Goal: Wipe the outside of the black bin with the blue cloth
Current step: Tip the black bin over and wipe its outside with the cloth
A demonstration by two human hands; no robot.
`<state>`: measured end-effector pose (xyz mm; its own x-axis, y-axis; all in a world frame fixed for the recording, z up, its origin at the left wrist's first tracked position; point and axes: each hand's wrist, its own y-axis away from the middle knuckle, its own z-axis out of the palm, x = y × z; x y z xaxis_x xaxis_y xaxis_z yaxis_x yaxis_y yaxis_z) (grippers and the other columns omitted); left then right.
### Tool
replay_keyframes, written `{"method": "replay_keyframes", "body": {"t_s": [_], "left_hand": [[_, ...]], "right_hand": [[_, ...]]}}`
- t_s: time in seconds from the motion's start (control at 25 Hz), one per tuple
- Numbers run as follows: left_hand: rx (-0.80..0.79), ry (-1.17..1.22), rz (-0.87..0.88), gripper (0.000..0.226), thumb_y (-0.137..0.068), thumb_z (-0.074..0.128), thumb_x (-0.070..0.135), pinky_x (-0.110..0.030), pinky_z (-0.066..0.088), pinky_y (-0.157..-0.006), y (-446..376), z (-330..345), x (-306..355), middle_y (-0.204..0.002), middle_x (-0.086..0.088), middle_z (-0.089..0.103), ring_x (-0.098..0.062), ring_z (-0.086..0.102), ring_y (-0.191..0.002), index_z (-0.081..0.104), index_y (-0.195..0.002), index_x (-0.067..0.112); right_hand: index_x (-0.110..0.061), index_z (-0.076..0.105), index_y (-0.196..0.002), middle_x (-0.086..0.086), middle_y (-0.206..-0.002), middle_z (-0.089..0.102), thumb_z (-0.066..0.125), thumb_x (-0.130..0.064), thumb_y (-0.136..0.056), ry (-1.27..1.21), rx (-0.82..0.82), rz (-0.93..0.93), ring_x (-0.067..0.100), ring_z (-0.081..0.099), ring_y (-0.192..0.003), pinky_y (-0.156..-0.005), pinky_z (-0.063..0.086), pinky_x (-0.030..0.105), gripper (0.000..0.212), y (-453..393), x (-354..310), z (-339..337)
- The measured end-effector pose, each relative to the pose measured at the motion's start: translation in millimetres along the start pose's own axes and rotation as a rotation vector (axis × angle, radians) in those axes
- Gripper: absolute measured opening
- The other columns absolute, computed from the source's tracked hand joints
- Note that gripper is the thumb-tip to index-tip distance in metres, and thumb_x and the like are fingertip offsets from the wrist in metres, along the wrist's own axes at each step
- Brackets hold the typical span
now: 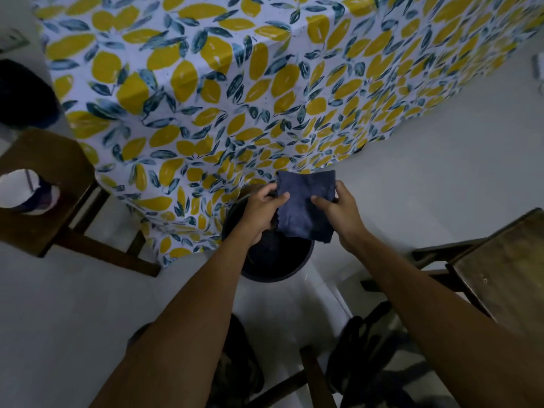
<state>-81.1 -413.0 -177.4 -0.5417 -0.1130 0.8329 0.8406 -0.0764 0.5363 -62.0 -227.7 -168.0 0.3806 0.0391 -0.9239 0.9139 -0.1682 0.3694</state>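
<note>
Both hands over round black plastic bin [273,260] on pale floor by lemon-print tablecloth [206,98]. L hand [262,207] & R hand [338,210] fingers pinch dark blue square cloth [303,207], held above bin mouth.

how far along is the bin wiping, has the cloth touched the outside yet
Barely begun. Done: the dark blue cloth is picked up. In hand: the left hand and right hand each have a grip on it, holding it above the open round black plastic bin beside the lemon-print tablecloth. Left: the bin's outer wall; the cloth isn't visibly touching it yet.
</note>
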Motion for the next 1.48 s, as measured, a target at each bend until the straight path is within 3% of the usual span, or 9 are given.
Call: {"method": "replay_keyframes", "body": {"t_s": [0.28, 0.52, 0.6, 0.76, 0.92, 1.04, 1.16, 1.28, 1.48], "left_hand": [[-0.041, -0.075, 0.019, 0.018, -0.094, 0.069, 0.015, -0.031, 0.059, -0.061, 36, 9, 2, -0.100, -0.008, 0.076, -0.018, 0.073, -0.082, 0.068, -0.110, 0.023], [-0.049, -0.169, -0.042, 0.012, -0.096, 0.068, 0.016, -0.037, 0.060, -0.062, 33, 23, -14, -0.100, -0.012, 0.073, -0.026, 0.071, -0.086, 0.066, -0.105, 0.024], [-0.050, -0.232, -0.101, 0.020, -0.096, 0.068, 0.019, -0.041, 0.061, -0.069, 20, 30, -26, -0.111, -0.015, 0.070, -0.029, 0.069, -0.096, 0.064, -0.116, 0.020], [-0.034, -0.515, -0.131, 0.041, -0.094, 0.067, 0.041, -0.045, 0.050, -0.103, -15, 48, -56, -0.135, -0.008, 0.062, -0.024, 0.060, -0.121, 0.061, -0.131, 0.025], [-0.078, -0.884, -0.191, 0.069, -0.097, 0.057, 0.050, -0.039, 0.034, -0.113, -45, 77, -85, -0.158, -0.010, 0.039, -0.032, 0.039, -0.143, 0.034, -0.155, 0.020], [-0.061, -0.925, -0.253, 0.083, -0.097, 0.060, 0.046, -0.045, 0.029, -0.117, -61, 91, -107, -0.165, -0.015, 0.025, -0.036, 0.028, -0.148, 0.015, -0.161, 0.019], [-0.066, -0.987, -0.269, 0.095, -0.095, 0.066, 0.037, -0.048, 0.030, -0.116, -75, 96, -128, -0.166, -0.017, 0.018, -0.038, 0.027, -0.149, -0.001, -0.161, 0.023], [-0.103, -1.011, -0.283, 0.106, -0.095, 0.069, 0.025, -0.052, 0.036, -0.111, -80, 103, -142, -0.162, -0.024, 0.026, -0.043, 0.036, -0.143, -0.017, -0.158, 0.030], [-0.044, -1.145, -0.246, 0.103, -0.098, 0.059, 0.011, -0.054, 0.046, -0.098, -82, 108, -153, -0.145, -0.031, 0.045, -0.046, 0.054, -0.124, -0.024, -0.155, 0.035]], "right_hand": [[-0.010, 0.055, -0.121, 0.012, -0.116, 0.070, 0.084, -0.008, -0.077, -0.131, -0.065, 0.092, 0.031, 0.071, -0.104, -0.086, 0.062, 0.049, 0.052, 39, -10, -6], [-0.018, 0.061, -0.113, 0.003, -0.115, 0.071, 0.076, -0.012, -0.084, -0.051, 0.020, 0.082, 0.026, 0.067, -0.107, -0.093, 0.058, 0.048, 0.034, 36, 2, -29], [-0.018, 0.061, -0.116, 0.001, -0.114, 0.071, 0.072, -0.007, -0.089, -0.069, 0.039, 0.095, 0.026, 0.068, -0.106, -0.089, 0.058, 0.043, 0.030, 26, 13, -41], [-0.016, 0.058, -0.123, 0.007, -0.122, 0.067, 0.064, -0.005, -0.094, 0.015, 0.091, 0.054, 0.028, 0.063, -0.111, -0.096, 0.053, 0.046, 0.032, 1, 34, -67], [-0.016, 0.057, -0.122, 0.002, -0.113, 0.066, 0.060, -0.003, -0.095, 0.039, 0.164, 0.092, 0.021, 0.064, -0.104, -0.090, 0.055, 0.042, 0.030, -26, 58, -99], [-0.017, 0.057, -0.123, -0.005, -0.107, 0.065, 0.058, -0.003, -0.097, 0.049, 0.176, 0.125, 0.012, 0.063, -0.098, -0.084, 0.053, 0.036, 0.030, -38, 71, -114], [-0.022, 0.056, -0.122, -0.003, -0.109, 0.066, 0.057, -0.006, -0.096, 0.070, 0.184, 0.169, 0.017, 0.065, -0.099, -0.088, 0.056, 0.044, 0.031, -51, 86, -126], [-0.026, 0.056, -0.119, 0.001, -0.112, 0.068, 0.058, -0.009, -0.094, 0.077, 0.202, 0.206, 0.025, 0.066, -0.104, -0.094, 0.055, 0.056, 0.031, -59, 98, -136], [-0.026, 0.055, -0.122, -0.001, -0.111, 0.067, 0.057, -0.009, -0.096, 0.084, 0.221, 0.234, 0.022, 0.065, -0.102, -0.095, 0.055, 0.055, 0.032, -61, 103, -143]]}}
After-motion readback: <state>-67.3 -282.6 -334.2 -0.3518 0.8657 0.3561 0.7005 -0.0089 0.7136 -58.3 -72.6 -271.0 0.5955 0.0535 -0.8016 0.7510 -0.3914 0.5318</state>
